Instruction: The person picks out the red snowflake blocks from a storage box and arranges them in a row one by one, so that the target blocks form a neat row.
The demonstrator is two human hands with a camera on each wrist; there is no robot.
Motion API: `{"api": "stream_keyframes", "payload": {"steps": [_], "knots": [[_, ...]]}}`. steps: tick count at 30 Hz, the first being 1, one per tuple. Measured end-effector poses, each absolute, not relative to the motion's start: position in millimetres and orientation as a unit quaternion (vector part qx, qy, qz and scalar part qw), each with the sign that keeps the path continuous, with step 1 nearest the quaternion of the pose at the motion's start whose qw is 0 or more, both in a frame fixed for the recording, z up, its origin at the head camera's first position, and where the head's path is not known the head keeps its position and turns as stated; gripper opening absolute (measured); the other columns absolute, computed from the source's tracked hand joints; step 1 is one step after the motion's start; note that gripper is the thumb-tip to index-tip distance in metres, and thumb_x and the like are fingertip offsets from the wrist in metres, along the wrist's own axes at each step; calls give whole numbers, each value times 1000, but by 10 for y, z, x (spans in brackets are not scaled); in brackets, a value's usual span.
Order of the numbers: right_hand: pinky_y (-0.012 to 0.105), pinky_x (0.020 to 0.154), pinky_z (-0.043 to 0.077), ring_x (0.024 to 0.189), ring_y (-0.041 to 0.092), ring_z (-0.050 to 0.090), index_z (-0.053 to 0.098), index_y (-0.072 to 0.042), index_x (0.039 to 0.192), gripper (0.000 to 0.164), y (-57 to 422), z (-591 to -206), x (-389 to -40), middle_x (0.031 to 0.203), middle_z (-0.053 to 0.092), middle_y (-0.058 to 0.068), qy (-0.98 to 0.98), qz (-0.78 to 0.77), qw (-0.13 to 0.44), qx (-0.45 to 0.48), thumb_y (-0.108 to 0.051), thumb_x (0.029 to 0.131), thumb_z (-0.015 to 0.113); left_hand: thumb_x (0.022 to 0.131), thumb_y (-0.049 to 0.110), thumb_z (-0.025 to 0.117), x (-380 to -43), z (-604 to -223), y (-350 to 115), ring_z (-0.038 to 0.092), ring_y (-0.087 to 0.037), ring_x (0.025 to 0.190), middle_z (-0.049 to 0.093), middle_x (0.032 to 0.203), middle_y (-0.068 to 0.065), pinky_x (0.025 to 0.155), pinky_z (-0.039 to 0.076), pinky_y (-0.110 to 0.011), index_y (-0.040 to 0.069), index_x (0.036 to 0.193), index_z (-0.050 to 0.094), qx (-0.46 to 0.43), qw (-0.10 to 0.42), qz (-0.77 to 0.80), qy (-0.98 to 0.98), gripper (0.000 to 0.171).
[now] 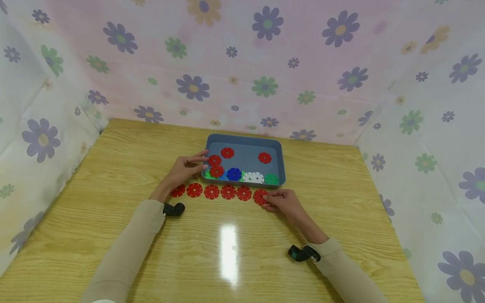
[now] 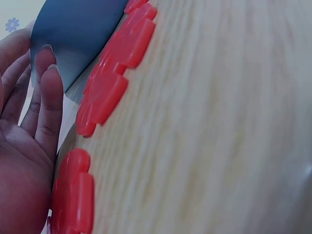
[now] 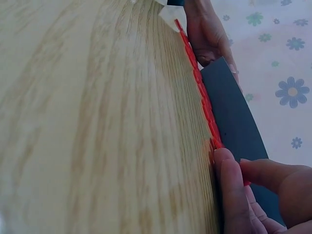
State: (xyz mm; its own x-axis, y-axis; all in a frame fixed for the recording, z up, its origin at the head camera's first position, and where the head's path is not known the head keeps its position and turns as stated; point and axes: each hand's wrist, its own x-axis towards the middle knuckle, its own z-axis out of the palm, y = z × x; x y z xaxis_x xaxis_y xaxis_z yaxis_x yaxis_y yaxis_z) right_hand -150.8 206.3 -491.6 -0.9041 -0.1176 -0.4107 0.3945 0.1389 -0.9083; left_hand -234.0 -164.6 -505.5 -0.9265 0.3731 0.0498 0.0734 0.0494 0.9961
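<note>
My right hand [image 1: 285,203] pinches a red notched plastic disc [image 1: 259,197] at the right end of a row, just in front of the blue-grey tray [image 1: 246,139]. The thumb and fingers also show on it in the right wrist view. Several flat red discs [image 1: 211,192] run leftward along the tray's front. My left hand [image 1: 183,169] rests at the tray's left end, its fingers extended and apart; the left wrist view shows them beside the tray wall [image 2: 73,41]. That hand's wrist partly covers the leftmost red disc [image 1: 177,191].
Inside the tray lie loose red discs [image 1: 265,158], a dark blue disc [image 1: 234,174], white discs [image 1: 257,177] and green discs [image 1: 271,179]. The wooden table [image 1: 182,261] meets flower-patterned cloth [image 1: 235,75] at the back and sides.
</note>
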Motion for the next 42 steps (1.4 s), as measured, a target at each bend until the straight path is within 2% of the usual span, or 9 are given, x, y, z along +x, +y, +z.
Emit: {"api": "stream_keyframes", "payload": {"steps": [5,11,18,22,26,33,42], "knots": [[26,70,61,73,12,75,61,18,119,32,2063,-4916,-1493,93,75,11,738,-639,195,95,-6,99,66,99,11,67,-2323,-5072,-1632,66,-13,119,43,160,-5,86,55,-20,-5,135,62,152,115,668,719,39],[26,67,61,70,13,75,65,17,115,31,2045,-4917,-1489,91,75,12,754,-626,176,95,-8,97,69,100,9,66,-2319,-5095,-1626,66,-20,121,42,160,-8,85,56,-20,-8,136,60,158,110,673,715,40],[26,64,61,67,13,74,68,15,113,30,2036,-4912,-1506,85,76,13,775,-607,152,86,-11,97,69,100,8,65,-2312,-5078,-1628,65,-13,119,41,161,-10,86,55,-19,-8,135,61,157,110,675,712,39],[26,64,61,66,13,74,69,15,109,30,2028,-4912,-1522,82,76,13,779,-602,151,89,-12,96,71,100,8,66,-2308,-5062,-1631,63,-17,125,42,161,-9,91,53,-20,-7,135,62,153,113,674,714,38],[27,64,61,66,13,74,69,15,107,32,2017,-4898,-1533,82,76,13,781,-599,151,91,-14,96,72,100,8,66,-2313,-5050,-1636,63,-20,126,43,160,-7,91,54,-20,-7,135,62,153,111,672,716,38],[27,65,61,67,13,74,70,16,108,33,2044,-4912,-1557,83,76,13,777,-603,163,76,-15,97,72,100,8,66,-2335,-5061,-1647,53,-30,137,44,159,-6,96,52,-19,-7,135,62,155,108,673,715,38],[26,66,61,70,12,75,71,14,107,31,2069,-4920,-1563,87,77,12,770,-609,171,85,-13,94,75,99,8,66,-2340,-5059,-1644,60,-24,129,43,159,-11,93,53,-20,-8,134,62,158,103,672,716,38]]}}
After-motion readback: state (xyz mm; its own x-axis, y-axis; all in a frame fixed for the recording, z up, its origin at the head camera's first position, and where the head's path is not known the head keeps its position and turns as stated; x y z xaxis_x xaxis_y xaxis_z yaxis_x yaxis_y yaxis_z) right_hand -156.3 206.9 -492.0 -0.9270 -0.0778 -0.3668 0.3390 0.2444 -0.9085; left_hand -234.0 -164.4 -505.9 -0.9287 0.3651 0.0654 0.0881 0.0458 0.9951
